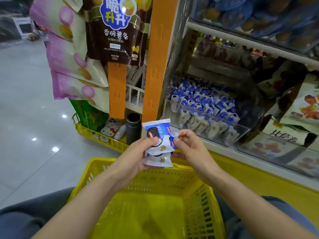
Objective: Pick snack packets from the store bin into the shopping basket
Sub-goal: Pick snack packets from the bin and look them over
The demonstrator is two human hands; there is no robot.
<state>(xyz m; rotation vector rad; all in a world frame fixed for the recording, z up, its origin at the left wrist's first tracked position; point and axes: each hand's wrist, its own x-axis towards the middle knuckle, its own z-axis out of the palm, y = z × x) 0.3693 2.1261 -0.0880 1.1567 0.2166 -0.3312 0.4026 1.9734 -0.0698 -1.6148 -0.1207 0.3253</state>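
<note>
The task is being judged as barely begun. A small stack of snack packets (156, 131) is being held above the far rim of the shopping basket (96, 163). Nothing is being shown on the basket's yellow floor, so far as it is visible between the forearms. The packets are therefore out of the store bin (207, 115) but not yet dropped. The release into the basket is being left to do, along with any further picking.

The stack is being gripped by the left hand (138, 152), with the thumb being pressed across the front of the uppermost packet and the fingers being curled behind. The right hand (188, 145) is being held partly closed, with the edge of a packet at the right side of the stack being pinched between thumb and forefinger. Its other fingers are being loosely curled, and nothing else is being held by them.

Three packets are being made out in the hands: one upright at the top, one beneath it, and one at the right edge. A fourth hidden behind cannot be ruled out. One basket is being used, set between the person's knees. One clear bin of the same blue-and-white packets is being seen on the shelf to the right, well filled, with too many to be counted singly. Two hands are being shown.
</note>
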